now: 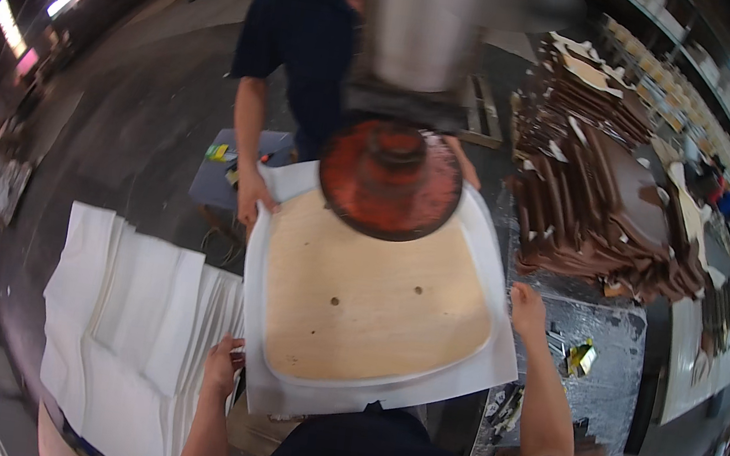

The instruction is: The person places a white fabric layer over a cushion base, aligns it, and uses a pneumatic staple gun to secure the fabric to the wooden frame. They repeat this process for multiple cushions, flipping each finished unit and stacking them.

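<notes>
A pale plywood panel (371, 321) with rounded corners and small holes lies on a larger white sheet (305, 400), which shows as a border around it. My left hand (222, 364) is at the sheet's near left edge, fingers curled against it. At the right edge, my right hand (527, 312) pinches the sheet's margin. Across from me, a co-worker's hand (253, 195) holds the far left side of the sheet. A round red press head (389, 185) hangs over the far part of the panel and hides some of it.
To the left is a stack of white sheets (133, 308). Brown upholstery pieces (609, 196) are piled at the far right. A plastic-covered table (618, 340) beside my right arm carries a yellow package (581, 358). Behind the panel, a grey bin (214, 181) stands near the co-worker.
</notes>
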Motion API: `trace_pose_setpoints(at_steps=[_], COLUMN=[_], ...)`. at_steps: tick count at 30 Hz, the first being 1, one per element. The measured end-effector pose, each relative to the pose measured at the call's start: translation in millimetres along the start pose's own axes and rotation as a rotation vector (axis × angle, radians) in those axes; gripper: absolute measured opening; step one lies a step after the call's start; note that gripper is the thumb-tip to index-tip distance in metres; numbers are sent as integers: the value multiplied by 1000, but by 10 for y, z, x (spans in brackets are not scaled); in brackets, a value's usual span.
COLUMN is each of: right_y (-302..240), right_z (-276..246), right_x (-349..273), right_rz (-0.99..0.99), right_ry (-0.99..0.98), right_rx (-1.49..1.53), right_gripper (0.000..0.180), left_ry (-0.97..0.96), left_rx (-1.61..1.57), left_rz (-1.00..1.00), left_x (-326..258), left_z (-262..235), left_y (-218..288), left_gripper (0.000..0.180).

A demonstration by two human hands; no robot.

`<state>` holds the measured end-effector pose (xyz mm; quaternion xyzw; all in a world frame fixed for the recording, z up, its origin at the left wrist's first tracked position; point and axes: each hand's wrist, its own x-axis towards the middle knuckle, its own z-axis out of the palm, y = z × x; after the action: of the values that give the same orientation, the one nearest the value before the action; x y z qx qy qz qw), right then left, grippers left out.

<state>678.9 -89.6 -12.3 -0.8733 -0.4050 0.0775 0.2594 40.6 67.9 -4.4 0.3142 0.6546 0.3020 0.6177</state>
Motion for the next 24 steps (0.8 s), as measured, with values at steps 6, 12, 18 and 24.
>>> trace_pose_setpoints(at_steps=[6,12,18,24], right_y=[-16,53,-174,-452], right_z=[208,-86,-65,202], right_x=[231,360,488,198], right_rz=[605,570,566,219], right_ry=[-532,-695,-750,-493], right_rx=[776,776,420,-104], right_gripper=[24,20,38,57], left_ry=[-121,-112,-33,-71], left_rx=[-26,108,407,791], left_rz=[48,-42,-101,342], left_x=[-29,91,39,39], left_z=[153,383,529,338], left_y=[112,151,183,7], left_gripper=[26,27,34,35])
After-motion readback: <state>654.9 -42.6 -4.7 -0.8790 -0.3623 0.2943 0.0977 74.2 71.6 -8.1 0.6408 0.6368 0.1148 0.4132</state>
